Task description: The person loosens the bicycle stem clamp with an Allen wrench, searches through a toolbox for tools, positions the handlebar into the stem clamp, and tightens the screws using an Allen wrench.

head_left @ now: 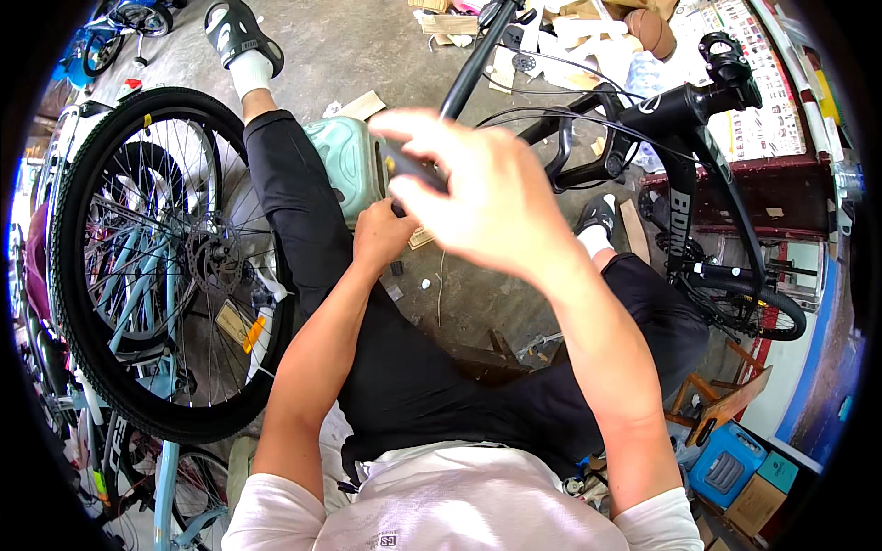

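Observation:
My right hand (487,188), smeared by motion, curls its thumb and fingers round a dark piece (415,169) with a small yellow spot. The piece lies in line with a black handlebar (470,72) coming down from the top; whether it belongs to the bar I cannot tell. Just below it, my left hand (381,236) has its fingers closed by a small dark tip. What the left fingers hold is hidden. To the right stands a black bicycle frame (675,106) with cables running toward the handlebar. Behind my hands sits a pale green plastic object (342,161).
On my left, a large bicycle wheel (69,275) with a disc rotor stands before other bicycles. Cardboard and plastic scraps (574,41) litter the far floor. A blue case (726,464) and a brown box (755,505) lie at the lower right. My legs are spread on either side.

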Action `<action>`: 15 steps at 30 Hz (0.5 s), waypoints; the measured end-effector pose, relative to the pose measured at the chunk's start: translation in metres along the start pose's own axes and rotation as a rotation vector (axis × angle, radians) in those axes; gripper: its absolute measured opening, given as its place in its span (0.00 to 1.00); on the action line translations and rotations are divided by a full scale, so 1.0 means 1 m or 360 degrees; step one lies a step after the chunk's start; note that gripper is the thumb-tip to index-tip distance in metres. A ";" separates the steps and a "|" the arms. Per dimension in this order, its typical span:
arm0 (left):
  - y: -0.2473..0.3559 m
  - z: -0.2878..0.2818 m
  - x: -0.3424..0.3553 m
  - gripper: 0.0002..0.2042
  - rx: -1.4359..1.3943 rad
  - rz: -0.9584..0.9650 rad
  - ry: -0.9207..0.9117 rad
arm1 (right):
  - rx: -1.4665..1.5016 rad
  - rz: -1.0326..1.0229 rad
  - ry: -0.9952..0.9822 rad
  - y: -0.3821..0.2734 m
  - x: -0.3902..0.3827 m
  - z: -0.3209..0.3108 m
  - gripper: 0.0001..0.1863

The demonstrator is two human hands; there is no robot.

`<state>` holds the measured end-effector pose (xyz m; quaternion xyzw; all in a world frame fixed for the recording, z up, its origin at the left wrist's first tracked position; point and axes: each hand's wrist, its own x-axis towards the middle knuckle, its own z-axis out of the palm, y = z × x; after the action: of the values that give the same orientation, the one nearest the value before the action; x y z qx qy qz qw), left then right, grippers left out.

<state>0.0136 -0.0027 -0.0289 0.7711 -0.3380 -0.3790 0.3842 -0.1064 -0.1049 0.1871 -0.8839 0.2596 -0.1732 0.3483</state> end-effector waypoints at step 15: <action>-0.018 0.002 -0.004 0.19 0.0088 0.0340 0.0066 | -0.0580 -0.0735 -0.0305 -0.013 -0.020 0.010 0.15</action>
<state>0.0142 0.0086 -0.0442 0.7486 -0.4205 -0.3106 0.4079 -0.1130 -0.0801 0.1874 -0.9797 0.0446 -0.1143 0.1584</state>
